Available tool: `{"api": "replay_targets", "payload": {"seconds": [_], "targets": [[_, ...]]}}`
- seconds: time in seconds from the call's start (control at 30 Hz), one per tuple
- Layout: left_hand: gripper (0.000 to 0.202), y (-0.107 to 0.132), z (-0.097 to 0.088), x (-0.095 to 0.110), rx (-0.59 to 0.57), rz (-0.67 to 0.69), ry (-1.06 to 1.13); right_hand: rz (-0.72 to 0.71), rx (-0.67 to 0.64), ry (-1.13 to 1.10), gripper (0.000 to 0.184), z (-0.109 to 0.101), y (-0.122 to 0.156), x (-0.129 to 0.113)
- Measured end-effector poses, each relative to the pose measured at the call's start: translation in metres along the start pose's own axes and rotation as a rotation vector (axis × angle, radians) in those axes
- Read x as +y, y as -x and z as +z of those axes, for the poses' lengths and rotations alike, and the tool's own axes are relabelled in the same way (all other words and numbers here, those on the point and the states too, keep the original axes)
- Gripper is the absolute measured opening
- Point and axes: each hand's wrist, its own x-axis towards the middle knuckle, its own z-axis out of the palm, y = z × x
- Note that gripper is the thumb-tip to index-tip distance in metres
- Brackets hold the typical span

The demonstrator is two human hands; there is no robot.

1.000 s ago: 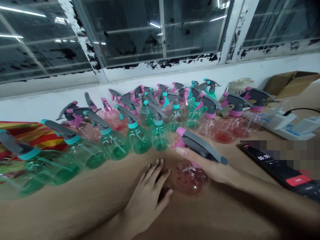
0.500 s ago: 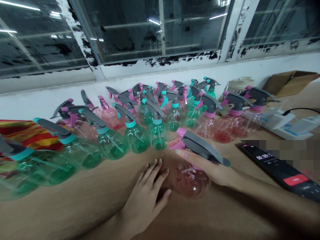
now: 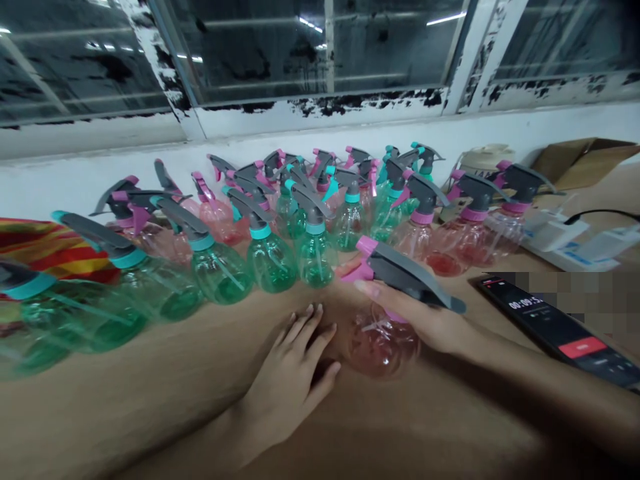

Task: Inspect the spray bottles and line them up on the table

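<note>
My right hand (image 3: 425, 317) grips a clear pink spray bottle (image 3: 383, 350) around the neck, under its grey and pink trigger head. The bottle stands on the tabletop, and its head points to the left. Part of the neck is hidden behind my fingers. My left hand (image 3: 295, 373) lies flat on the table just left of this bottle, fingers slightly spread and holding nothing. Beyond my hands, a green spray bottle (image 3: 316, 257) with a turquoise collar stands closest to them, beside another green spray bottle (image 3: 271, 260).
Several more green and pink spray bottles crowd the table toward the wall, including a pink one (image 3: 420, 230). At right lie a phone (image 3: 545, 327) showing a timer and a white power strip (image 3: 565, 250). Behind are a cardboard box (image 3: 580, 163) and a red-yellow cloth (image 3: 55, 250).
The whole view has shifted slightly, so things sit a little higher in the picture. Both hands keep the same pose, and the pink bottle stays in my right hand.
</note>
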Motion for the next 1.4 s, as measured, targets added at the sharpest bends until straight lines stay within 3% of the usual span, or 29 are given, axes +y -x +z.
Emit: {"api": "replay_targets", "payload": {"seconds": [0.23,0.47,0.6,0.73,0.97,1.4], "targets": [[0.042,-0.0020,-0.0037,0.0023,-0.034,-0.008,0.006,-0.124,0.078,0.132,0.013,0.0002,-0.0020,-0.0012],[0.043,-0.0020,-0.0037,0.0021,-0.036,-0.006,0.020,-0.059,0.135,0.215,0.019,-0.0007,-0.0003,0.0013],[0.042,-0.0021,-0.0040,0.0024,-0.022,-0.012,0.027,-0.037,0.053,0.131,0.017,-0.0007,-0.0016,-0.0013],[0.042,-0.0016,-0.0046,0.0030,-0.024,-0.012,0.024,-0.052,0.065,0.054,0.016,0.0021,-0.0013,-0.0026],[0.043,-0.0018,-0.0041,0.0021,-0.023,0.000,0.011,-0.097,0.150,0.193,0.010,0.0027,0.0025,0.0040],[0.042,-0.0025,-0.0039,0.0030,-0.017,-0.011,0.032,-0.049,0.111,0.175,0.013,0.0010,0.0024,0.0000]]}}
